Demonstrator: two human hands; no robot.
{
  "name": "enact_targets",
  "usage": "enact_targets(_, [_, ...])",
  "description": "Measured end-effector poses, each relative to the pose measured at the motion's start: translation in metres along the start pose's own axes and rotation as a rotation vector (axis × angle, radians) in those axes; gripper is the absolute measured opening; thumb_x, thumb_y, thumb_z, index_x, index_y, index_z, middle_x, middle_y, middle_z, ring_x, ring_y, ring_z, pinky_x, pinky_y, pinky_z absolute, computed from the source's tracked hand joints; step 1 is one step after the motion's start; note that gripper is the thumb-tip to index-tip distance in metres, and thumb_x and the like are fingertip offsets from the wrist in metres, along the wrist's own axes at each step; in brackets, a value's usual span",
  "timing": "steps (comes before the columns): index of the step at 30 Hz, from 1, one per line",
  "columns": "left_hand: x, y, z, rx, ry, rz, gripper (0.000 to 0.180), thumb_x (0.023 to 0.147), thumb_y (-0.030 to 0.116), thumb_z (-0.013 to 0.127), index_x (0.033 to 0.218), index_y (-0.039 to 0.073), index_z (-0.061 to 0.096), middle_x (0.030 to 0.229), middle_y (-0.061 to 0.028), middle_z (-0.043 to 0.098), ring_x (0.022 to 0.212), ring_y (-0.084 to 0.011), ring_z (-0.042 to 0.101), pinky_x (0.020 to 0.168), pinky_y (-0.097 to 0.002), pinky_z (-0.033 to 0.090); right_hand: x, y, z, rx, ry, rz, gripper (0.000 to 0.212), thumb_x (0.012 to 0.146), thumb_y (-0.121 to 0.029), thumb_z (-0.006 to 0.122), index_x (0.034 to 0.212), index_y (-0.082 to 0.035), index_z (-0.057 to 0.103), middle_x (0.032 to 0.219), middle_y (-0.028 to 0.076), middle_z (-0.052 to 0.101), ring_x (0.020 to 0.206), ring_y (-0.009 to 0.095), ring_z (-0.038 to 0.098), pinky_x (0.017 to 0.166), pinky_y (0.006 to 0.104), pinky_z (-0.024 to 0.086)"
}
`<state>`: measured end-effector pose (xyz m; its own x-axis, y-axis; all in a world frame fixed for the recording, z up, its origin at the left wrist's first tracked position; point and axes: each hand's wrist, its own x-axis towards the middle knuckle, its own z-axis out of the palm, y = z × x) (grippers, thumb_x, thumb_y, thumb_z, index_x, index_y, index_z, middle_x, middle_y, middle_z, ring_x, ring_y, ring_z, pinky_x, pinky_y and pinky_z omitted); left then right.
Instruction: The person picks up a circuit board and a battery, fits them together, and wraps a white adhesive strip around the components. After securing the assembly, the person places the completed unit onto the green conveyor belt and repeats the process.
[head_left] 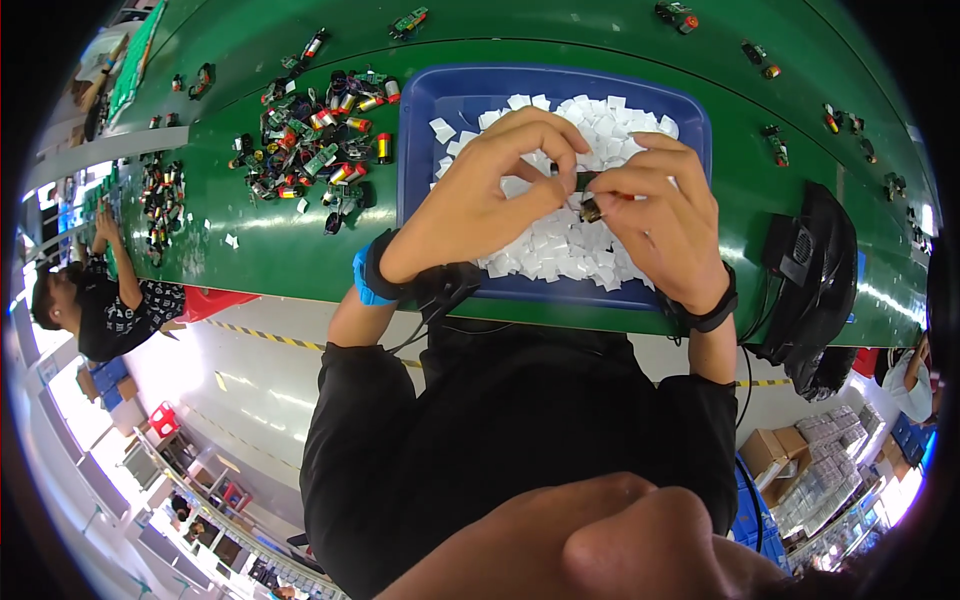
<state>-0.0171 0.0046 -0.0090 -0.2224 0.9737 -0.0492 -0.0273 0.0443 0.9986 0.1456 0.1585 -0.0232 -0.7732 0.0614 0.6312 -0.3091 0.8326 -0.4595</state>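
Above a blue tray [555, 72] heaped with small white square pieces [545, 255], my two hands meet. My left hand [485, 195] is closed, thumb and index finger pinching at a small dark electronic assembly [591, 209]. From the other side, my right hand [665, 205] grips the same assembly between thumb and fingers. It shows a dark body and a brassy end; the fingers hide most of it. Both wrists wear dark bands, and a bright blue strap shows at the left one.
Left of the tray lies a pile of electronic assemblies [320, 135] with red and yellow cylinders on the green table [350, 270]. More assemblies are scattered along the far side. A black bag-like object [820, 270] and cables sit at the right. Another person [110, 290] works at the far left.
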Motion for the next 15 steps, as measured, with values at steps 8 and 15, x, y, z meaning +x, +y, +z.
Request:
enact_targets(8, [0.005, -0.004, -0.003, -0.779, -0.045, -0.341, 0.022, 0.098, 0.015, 0.052, 0.108, -0.001, 0.064, 0.114, -0.0087, 0.064, 0.103, -0.0151, 0.058, 0.096, -0.0317, 0.044, 0.001, -0.01, -0.002, -0.008, -0.003, -0.034, 0.039, 0.068, 0.002, 0.083, 0.098, -0.01, 0.06, 0.103, 0.004, 0.075, 0.087, 0.023, 0.059, 0.072, 0.0374, 0.047])
enact_targets(15, [0.001, 0.014, -0.005, -0.229, -0.029, -0.224, 0.029, 0.097, 0.009, 0.051, 0.122, -0.004, 0.06, 0.117, -0.012, 0.063, 0.094, -0.0169, 0.063, 0.078, -0.0312, 0.055, 0.003, -0.01, -0.007, -0.006, 0.051, -0.014, 0.038, 0.071, 0.0, 0.084, 0.099, -0.009, 0.062, 0.103, 0.007, 0.077, 0.085, 0.021, 0.06, 0.067, 0.0322, 0.047])
